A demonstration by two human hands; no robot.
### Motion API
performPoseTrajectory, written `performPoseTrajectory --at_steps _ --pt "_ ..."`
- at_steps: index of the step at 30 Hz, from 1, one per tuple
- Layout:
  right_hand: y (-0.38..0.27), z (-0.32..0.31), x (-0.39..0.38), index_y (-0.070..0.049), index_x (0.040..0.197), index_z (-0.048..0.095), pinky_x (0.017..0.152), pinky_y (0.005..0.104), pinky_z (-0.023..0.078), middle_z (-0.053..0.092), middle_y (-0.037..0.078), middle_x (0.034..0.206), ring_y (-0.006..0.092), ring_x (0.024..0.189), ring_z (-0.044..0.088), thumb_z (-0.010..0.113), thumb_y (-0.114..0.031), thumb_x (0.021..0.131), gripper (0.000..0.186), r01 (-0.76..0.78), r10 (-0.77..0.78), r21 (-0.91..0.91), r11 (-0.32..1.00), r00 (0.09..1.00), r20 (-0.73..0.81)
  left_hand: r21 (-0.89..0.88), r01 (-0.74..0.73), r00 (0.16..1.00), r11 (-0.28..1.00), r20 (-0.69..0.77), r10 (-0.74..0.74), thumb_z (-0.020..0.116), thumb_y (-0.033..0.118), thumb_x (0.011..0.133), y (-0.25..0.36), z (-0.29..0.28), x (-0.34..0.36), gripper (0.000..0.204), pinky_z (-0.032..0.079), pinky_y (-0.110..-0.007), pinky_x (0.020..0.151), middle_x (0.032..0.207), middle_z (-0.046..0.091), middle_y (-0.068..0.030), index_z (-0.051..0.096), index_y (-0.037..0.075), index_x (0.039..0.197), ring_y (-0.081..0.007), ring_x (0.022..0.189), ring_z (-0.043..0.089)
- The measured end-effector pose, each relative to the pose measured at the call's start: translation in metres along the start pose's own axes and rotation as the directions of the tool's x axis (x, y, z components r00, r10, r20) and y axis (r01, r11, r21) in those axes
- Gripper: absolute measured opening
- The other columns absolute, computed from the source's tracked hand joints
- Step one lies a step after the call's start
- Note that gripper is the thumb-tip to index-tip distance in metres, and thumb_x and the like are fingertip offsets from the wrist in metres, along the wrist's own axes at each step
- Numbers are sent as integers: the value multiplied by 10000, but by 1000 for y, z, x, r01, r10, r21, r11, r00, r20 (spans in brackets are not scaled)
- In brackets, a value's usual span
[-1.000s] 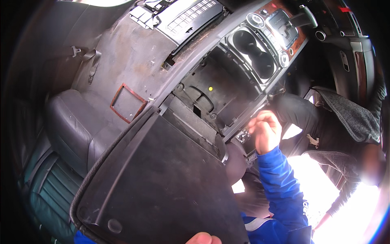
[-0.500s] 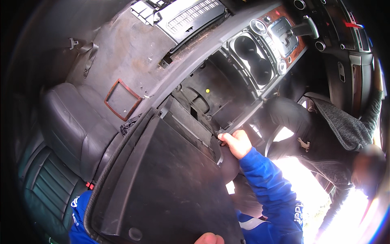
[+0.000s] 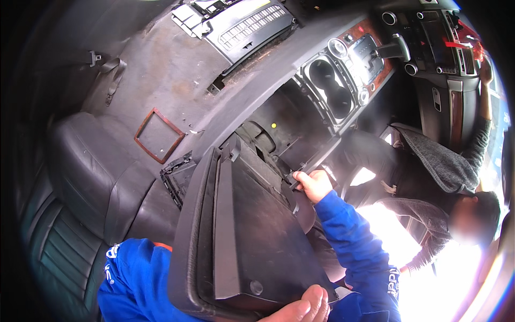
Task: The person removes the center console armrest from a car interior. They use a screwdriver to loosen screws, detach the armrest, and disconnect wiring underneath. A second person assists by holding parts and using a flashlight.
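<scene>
A large black armrest section of the car's centre console point(image 3: 263, 236), with a padded edge, stands tilted across the middle near part of the view. My right hand point(image 3: 314, 185) grips its far right edge, thumb on top and the other fingers mostly hidden. At its near end my left hand point(image 3: 306, 308) presses its fingers together around the lower corner; the picture's lower edge cuts off the rest of that hand. Beyond the armrest lies the exposed console cavity point(image 3: 284, 112). The cup holder point(image 3: 331, 88) sits farther along the console.
A wood-coloured trim frame point(image 3: 140, 142) lies on the grey carpet, and a black plastic frame point(image 3: 170, 177) leans by the leather seat point(image 3: 107, 166). Ahead stands the gear lever point(image 3: 394, 51). At right, another person point(image 3: 440, 155) in grey reaches toward the dashboard.
The armrest section has turned and its padded side has shifted right, uncovering more of the seat and black frame. More of my left hand shows. My right hand keeps its hold.
</scene>
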State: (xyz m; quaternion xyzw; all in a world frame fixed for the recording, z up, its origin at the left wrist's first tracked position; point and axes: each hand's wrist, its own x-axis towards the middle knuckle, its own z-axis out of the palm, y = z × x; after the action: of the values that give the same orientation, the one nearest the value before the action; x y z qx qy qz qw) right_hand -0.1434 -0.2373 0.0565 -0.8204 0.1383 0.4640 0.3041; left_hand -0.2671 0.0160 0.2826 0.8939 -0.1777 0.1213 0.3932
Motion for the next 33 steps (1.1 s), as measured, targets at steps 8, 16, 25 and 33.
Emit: performPoseTrajectory --at_steps 8,16,25,33 --pt "9 -1 2 44 679 673 576 289 462 623 87 595 153 552 567 676 -378 778 434 7 -6 55 998 1000 -6 -45 -26 992 999 -122 20 486 116 814 -9 10 3 270 447 -312 973 978 691 -126 680 -35 924 -216 1010 646" --pt "5 -11 3 44 730 670 579 260 443 613 62 625 110 599 554 680 -437 825 490 -75 76 -11 997 992 104 -23 4 992 1000 -129 -7 480 125 797 -5 12 2 290 438 -299 981 973 693 -103 692 -26 926 -190 1012 643" --pt "11 -15 -10 35 805 665 659 258 453 633 53 710 93 704 568 627 -345 893 392 31 -50 94 995 979 199 -61 -93 992 994 76 97 476 131 805 -16 -5 10 288 432 -300 987 963 695 -84 698 -8 924 -177 1006 644" --pt "3 -5 1 23 646 669 593 303 466 609 104 576 173 570 584 644 -419 813 473 -74 72 -87 993 997 -23 72 -113 986 991 -113 121 472 131 816 -15 16 3 283 434 -298 989 973 694 -76 693 1 936 -169 1009 643"
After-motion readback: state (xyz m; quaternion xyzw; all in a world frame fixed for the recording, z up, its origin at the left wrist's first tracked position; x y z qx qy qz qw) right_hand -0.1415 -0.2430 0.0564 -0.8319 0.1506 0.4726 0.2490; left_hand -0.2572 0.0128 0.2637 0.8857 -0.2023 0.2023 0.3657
